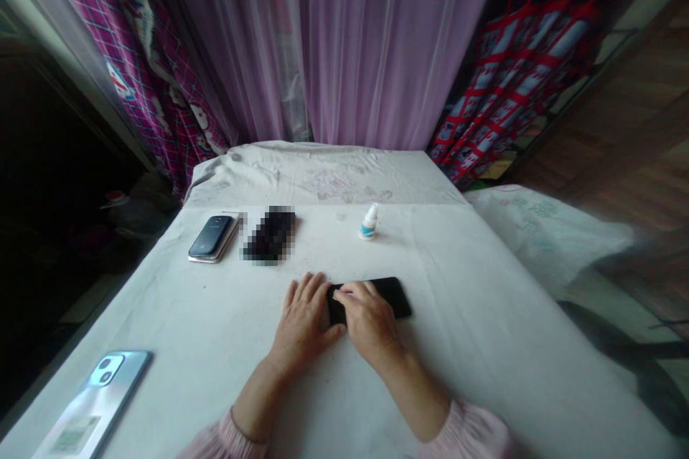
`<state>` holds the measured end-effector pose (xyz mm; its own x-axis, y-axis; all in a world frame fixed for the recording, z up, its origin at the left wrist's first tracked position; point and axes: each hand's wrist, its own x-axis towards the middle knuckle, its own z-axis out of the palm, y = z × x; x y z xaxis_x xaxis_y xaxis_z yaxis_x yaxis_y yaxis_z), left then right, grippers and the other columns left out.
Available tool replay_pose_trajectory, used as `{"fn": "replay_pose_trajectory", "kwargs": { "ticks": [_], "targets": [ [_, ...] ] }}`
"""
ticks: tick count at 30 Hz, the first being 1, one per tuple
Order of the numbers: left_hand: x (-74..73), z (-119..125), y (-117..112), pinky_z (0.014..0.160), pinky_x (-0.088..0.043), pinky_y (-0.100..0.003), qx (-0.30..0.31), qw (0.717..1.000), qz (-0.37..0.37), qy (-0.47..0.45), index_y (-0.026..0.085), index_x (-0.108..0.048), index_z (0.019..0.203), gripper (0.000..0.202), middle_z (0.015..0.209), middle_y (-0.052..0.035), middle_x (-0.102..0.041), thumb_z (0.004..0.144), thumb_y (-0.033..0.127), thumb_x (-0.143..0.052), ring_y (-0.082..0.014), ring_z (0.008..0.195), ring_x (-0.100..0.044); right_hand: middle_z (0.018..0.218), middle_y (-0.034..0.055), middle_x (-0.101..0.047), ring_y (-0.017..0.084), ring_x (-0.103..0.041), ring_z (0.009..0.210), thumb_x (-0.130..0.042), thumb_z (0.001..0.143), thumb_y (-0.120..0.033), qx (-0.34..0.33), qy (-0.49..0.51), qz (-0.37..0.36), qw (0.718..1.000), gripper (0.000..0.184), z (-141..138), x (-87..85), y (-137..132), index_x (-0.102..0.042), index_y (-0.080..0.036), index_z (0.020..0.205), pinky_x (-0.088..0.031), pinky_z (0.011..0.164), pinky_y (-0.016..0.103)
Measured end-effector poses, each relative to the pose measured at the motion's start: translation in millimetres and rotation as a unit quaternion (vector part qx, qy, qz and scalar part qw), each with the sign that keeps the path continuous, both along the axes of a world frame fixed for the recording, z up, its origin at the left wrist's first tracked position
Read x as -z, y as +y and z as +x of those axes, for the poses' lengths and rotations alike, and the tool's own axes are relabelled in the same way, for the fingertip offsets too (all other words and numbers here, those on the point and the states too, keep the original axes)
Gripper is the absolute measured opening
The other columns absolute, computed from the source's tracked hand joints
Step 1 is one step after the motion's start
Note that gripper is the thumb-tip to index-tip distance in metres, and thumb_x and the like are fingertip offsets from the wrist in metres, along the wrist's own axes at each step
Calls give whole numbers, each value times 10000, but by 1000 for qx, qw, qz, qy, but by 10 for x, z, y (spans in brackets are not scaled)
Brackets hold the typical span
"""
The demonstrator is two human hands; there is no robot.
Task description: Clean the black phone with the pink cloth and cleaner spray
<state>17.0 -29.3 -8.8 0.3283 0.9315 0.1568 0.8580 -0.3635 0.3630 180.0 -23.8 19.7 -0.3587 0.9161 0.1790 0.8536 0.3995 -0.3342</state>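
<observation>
Black smartphone [399,297]: flat on our table [177,344], right end uncovered.
Left hand [302,315]: spread palm-down at the phone's left end, gripping nothing.
Right hand [372,321]: fingers curled over the phone; we can't tell if they pinch anything.
White bottle [369,224]: upright beyond the phone.

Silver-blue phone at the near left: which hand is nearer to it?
Left. The left hand is off to the right of the silver-blue phone, at the left end of a black phone. The right hand is even farther right, over that black phone.
</observation>
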Motion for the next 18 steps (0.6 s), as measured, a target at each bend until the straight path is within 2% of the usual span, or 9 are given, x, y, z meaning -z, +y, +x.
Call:
{"fn": "replay_pose_trajectory", "kwargs": {
  "ticks": [5, 8, 13, 18],
  "targets": [
    [11, 7, -4, 1122, -237, -588, -7, 1000, 13, -12, 190, -450, 1355, 712, 1448, -159, -456, 749, 457, -713, -351, 1384, -338, 1063, 71, -664, 200, -555, 969, -453, 928, -150, 10, -20, 7, 1000, 294, -96, 15, 205, -705, -244, 1047, -462, 844, 297],
    [14, 8, -8, 1119, -252, -585, -10, 999, 19, -28, 165, -460, 1329, 706, 1432, -179, -469, 743, 467, -712, -352, 1376, -352, 1072, 63, -668, 202, -551, 968, -445, 933, -148, 3, -12, 10, 1000, 300, -92, 18, 170, -701, -244, 1056, -459, 850, 294],
    [18, 9, -8, 1119, -249, -590, -14, 999, 18, -40, 158, -461, 1313, 741, 1432, -191, -464, 709, 486, -737, -365, 1373, -353, 1054, 43, -671, 192, -551, 968, -470, 922, -134, -50, 16, 5, 999, 287, 11, -11, -18, -700, -238, 1058, -447, 853, 271],
    [27, 13, -1, 1121, -245, -586, -20, 999, 13, -33, 167, -480, 1293, 689, 1433, -183, -466, 723, 458, -735, -361, 1379, -343, 1027, 32, -677, 190, -555, 955, -464, 921, -128, -37, 8, 2, 999, 300, -23, -34, 138, -717, -262, 1011, -449, 834, 273]
  ]
}}
